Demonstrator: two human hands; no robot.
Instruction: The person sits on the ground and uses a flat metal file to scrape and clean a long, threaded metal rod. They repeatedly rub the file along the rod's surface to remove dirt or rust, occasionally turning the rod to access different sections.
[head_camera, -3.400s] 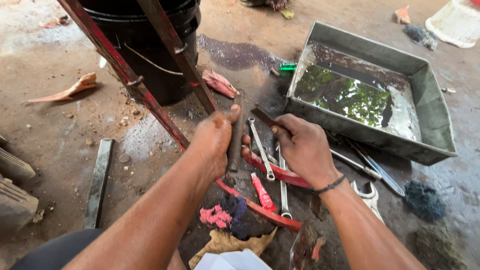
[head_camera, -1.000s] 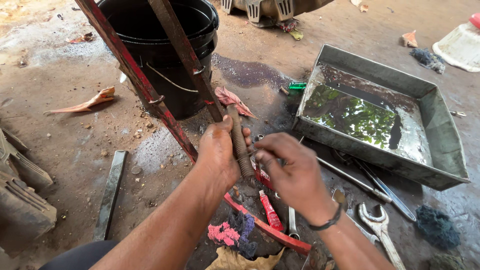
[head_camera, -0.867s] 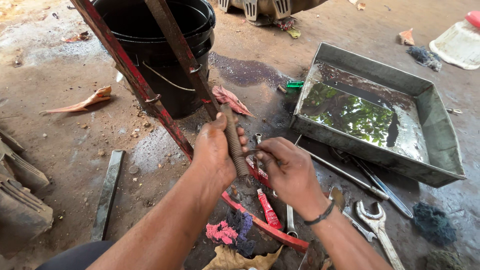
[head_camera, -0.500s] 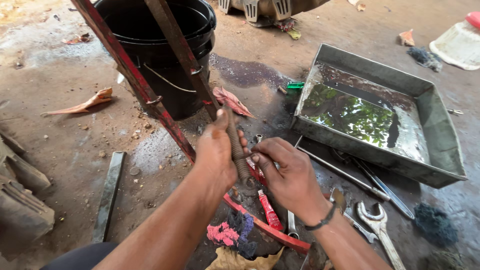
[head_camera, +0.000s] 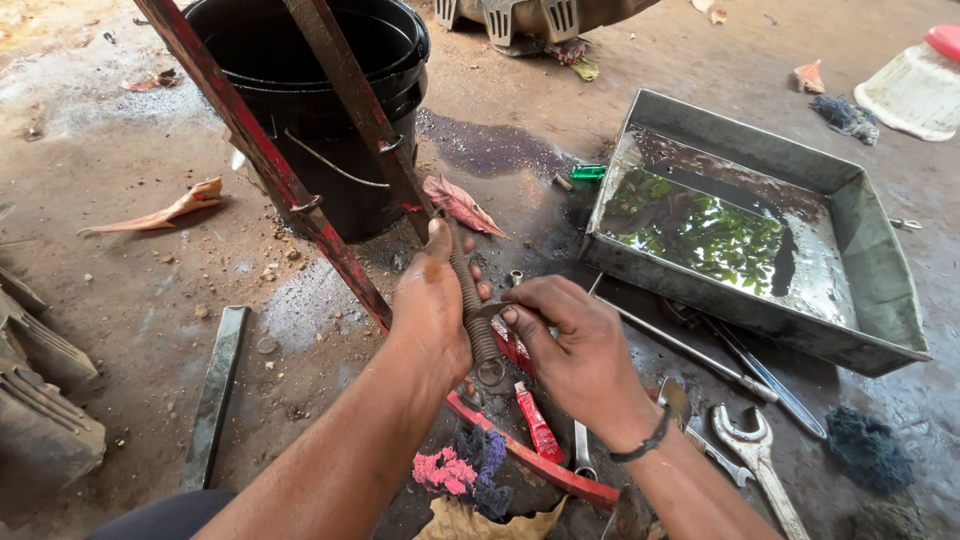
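Head view: hands (head_camera: 500, 330) over oily dirt ground (head_camera: 130, 250) outdoors.

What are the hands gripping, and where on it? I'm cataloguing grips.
The left hand grips a coil spring along its middle; the right hand pinches near its lower looped end.

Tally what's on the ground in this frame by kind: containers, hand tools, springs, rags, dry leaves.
Containers: 3 – black bucket, metal tray, white tub
Hand tools: 3 – open-end wrench, red-handled tool, flat bar
Springs: 1 – coil spring, held by left hand and right hand
Rags: 2 – pink rag, dark rag
Dry leaves: 2 –
Total: 11
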